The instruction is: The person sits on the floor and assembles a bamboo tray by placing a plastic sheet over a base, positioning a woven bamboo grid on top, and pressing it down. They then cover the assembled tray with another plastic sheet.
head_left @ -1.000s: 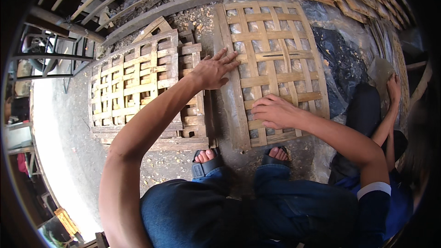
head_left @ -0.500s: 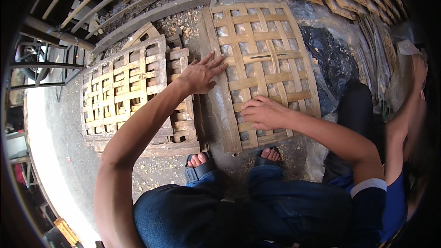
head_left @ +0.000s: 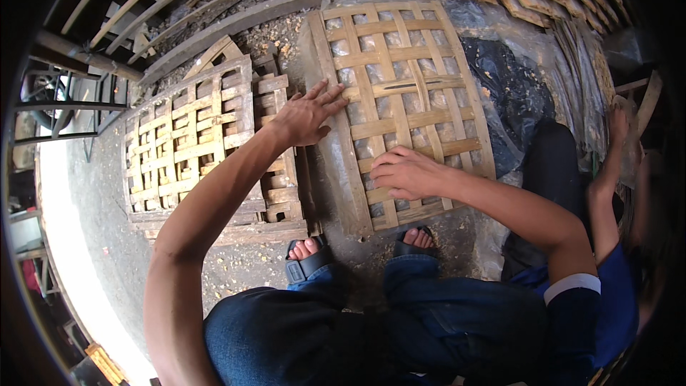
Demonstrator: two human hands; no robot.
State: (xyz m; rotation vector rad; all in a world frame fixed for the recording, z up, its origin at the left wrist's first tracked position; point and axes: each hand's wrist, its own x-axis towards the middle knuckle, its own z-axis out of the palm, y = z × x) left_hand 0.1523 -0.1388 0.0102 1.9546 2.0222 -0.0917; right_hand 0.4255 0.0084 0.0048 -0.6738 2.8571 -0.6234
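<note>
Evidently the woven lattice panel lies low, close before the feet, perhaps so both hands can reach it; clear plastic shows through its gaps, and a stack of slatted racks sits just left. The left hand spreads open, palm down, at its left edge, seemingly steadying it. The right hand curls over the near slats; whether it grips one, I can't tell.

Harsh glare on left-hand floor
</note>
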